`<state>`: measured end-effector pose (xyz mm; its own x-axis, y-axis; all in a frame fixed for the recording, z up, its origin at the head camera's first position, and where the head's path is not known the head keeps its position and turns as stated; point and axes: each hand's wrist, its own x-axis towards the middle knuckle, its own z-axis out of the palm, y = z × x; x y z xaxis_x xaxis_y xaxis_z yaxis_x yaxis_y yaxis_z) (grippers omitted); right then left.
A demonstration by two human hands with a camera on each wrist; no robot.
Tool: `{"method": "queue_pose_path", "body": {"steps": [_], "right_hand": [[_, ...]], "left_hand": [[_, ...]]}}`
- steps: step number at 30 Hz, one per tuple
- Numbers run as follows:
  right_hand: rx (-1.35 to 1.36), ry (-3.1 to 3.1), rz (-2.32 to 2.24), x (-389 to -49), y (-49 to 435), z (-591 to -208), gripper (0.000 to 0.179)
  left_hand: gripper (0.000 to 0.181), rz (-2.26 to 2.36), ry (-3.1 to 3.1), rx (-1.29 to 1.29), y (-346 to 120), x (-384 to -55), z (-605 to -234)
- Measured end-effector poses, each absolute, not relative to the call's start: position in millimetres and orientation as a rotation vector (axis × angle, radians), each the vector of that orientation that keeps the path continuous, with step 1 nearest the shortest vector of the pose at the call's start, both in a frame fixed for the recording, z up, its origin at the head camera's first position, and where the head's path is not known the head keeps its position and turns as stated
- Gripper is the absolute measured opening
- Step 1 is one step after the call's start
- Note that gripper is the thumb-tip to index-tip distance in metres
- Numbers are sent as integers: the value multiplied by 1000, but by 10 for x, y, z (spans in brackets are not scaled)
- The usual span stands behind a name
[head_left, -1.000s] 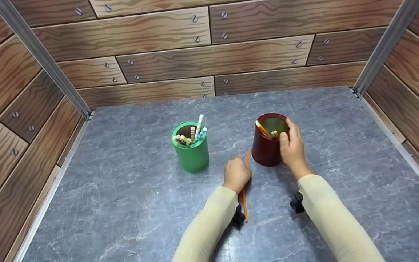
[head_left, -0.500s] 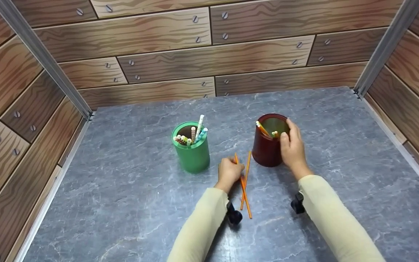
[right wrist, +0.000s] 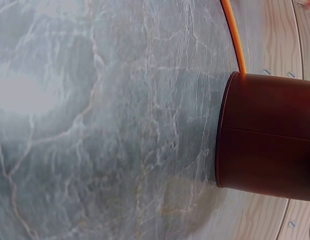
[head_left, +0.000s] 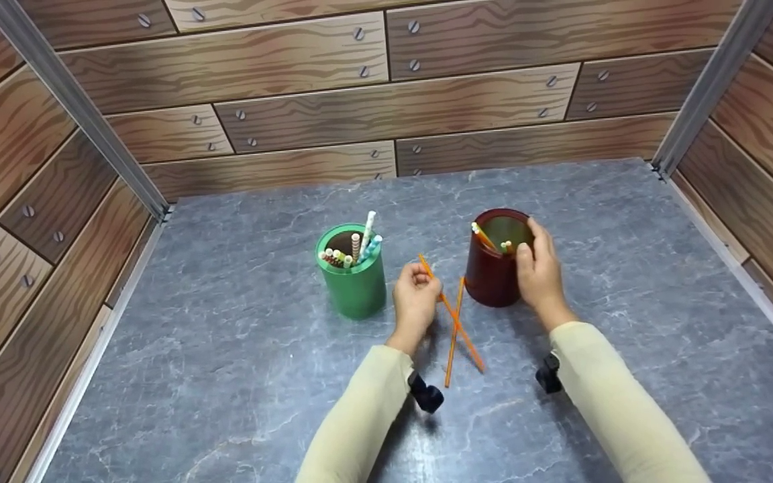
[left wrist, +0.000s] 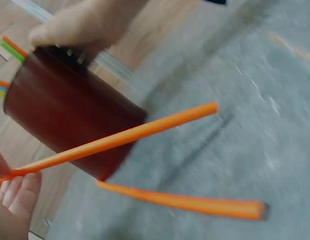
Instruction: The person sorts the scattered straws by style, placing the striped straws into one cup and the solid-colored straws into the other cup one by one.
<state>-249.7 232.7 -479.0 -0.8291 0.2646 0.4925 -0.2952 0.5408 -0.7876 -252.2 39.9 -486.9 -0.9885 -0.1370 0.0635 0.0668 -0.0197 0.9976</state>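
Observation:
My left hand [head_left: 417,302] pinches an orange straw [head_left: 468,343] near its upper part, its lower end slanting down to the right. In the left wrist view the held straw [left wrist: 139,132] is raised over the table, casting a shadow. A second orange straw [head_left: 452,359] lies on the table and crosses it in the head view. My right hand [head_left: 542,280] grips the right side of an upright dark red cup [head_left: 487,275], thumb and fingers at its rim. Several thin colored straws lean inside that cup.
Left of my left hand stands a green cup [head_left: 357,295] holding several patterned paper straws [head_left: 368,231]. The grey marbled table [head_left: 225,349] is bounded by wood-patterned walls [head_left: 306,121] at the back and sides.
My left hand first covers the straws, then moves up and left, turning with one orange straw pinched, so the two straws appear crossed. The right hand and both cups stay put.

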Motion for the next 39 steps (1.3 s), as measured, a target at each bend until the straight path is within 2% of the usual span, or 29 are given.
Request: {"method": "queue_pose_path", "body": {"steps": [15, 26, 39], "right_hand": [[27, -2193, 1270, -2507, 2322, -4798, 49], [7, -2211, 1274, -2511, 2332, -4803, 50], [17, -2231, 1272, -2508, 2332, -4797, 50]], "left_hand": [[15, -2209, -1596, -81, 379, -2506, -4384], [18, -2227, -1368, -134, 334, -2465, -4126], [17, -2252, -1283, -196, 320, -2421, -4092]]}}
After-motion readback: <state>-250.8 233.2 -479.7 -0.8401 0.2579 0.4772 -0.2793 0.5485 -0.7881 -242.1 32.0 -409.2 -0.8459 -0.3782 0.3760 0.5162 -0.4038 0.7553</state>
